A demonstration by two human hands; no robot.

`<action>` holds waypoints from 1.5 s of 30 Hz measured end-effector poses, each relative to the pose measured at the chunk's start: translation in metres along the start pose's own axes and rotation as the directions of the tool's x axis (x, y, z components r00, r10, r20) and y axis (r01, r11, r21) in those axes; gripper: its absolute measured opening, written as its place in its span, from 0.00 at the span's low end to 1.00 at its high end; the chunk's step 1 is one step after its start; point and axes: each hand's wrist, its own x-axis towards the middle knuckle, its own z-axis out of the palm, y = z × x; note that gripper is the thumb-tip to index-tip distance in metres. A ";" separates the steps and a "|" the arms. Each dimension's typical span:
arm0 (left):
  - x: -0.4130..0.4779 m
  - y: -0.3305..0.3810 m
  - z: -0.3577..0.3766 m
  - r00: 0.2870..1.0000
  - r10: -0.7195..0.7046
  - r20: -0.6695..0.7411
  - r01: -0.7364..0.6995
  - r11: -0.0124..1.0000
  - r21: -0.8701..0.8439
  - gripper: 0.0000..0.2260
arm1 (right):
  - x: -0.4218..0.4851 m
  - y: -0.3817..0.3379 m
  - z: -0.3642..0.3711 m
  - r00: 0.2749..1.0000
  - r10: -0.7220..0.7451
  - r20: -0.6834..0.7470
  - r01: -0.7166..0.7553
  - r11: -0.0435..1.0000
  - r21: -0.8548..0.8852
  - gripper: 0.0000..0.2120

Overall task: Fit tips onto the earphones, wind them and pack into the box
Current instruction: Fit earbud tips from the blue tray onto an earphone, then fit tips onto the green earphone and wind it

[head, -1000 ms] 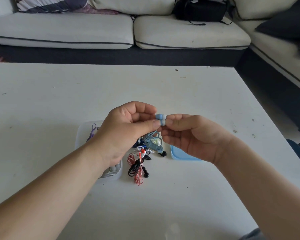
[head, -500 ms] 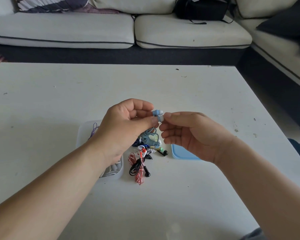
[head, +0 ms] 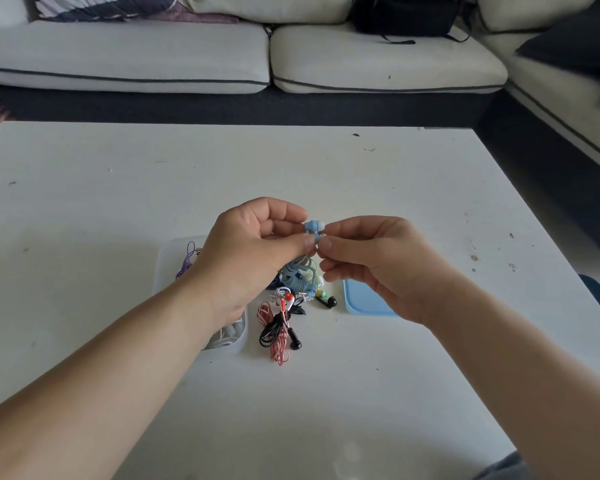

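White table [head: 118, 209]: left hand [head: 250, 244] and right hand [head: 371, 265] both pinch blue earbuds [head: 313, 227]; cable [head: 297, 277] dangles below the pinch, tip detail unclear; left forearm half hides box [head: 238, 344].

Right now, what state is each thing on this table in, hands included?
left hand, pinching the blue earphones.
right hand, pinching their lower bud.
blue earphones, held up between both hands.
box, open, earphones inside.
lid, off, flat on the table.
red and black earphones, loose on the table, unpacked.
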 end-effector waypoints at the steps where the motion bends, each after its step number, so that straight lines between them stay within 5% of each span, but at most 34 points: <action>1: 0.000 0.000 0.000 1.000 -0.001 -0.002 0.001 1.000 0.003 0.13 | 0.000 0.000 0.000 1.000 0.010 0.012 -0.010 1.000 0.001 0.06; 8: -0.010 0.004 -0.015 0.998 0.042 -0.053 -0.038 0.997 0.070 0.11 | -0.002 0.001 0.012 0.997 0.067 0.043 -0.068 0.997 0.033 0.06; 18: -0.030 -0.003 -0.081 0.975 0.069 -0.213 0.005 0.945 0.327 0.10 | -0.001 0.017 0.075 0.998 0.055 0.023 -0.048 0.969 -0.242 0.05; 26: -0.020 -0.045 -0.109 0.994 -0.030 -0.102 0.086 0.793 0.604 0.09 | -0.001 0.027 0.092 0.995 0.097 0.020 -0.084 0.931 -0.355 0.06; 31: -0.013 -0.040 -0.108 0.991 0.094 -0.098 0.001 0.719 0.695 0.06 | 0.005 0.028 0.087 0.995 0.101 -0.004 -0.095 0.923 -0.373 0.06; 35: -0.022 -0.026 -0.105 0.982 0.188 -0.018 -0.088 0.540 0.837 0.06 | 0.008 0.029 0.087 0.995 0.103 -0.013 -0.099 0.913 -0.395 0.06; 40: -0.027 -0.037 -0.093 0.992 -0.074 0.104 -0.062 0.431 0.900 0.08 | 0.007 0.027 0.084 0.991 0.044 -0.128 -0.098 0.886 -0.454 0.06; 43: -0.023 -0.041 -0.085 0.989 -0.113 0.100 -0.042 0.430 0.902 0.09 | 0.008 0.018 0.071 0.973 -0.009 -0.231 -0.088 0.910 -0.405 0.07; 45: -0.020 -0.038 -0.077 0.991 -0.091 0.101 -0.065 0.340 0.938 0.08 | 0.007 0.013 0.057 0.964 -0.013 -0.265 -0.090 0.925 -0.370 0.06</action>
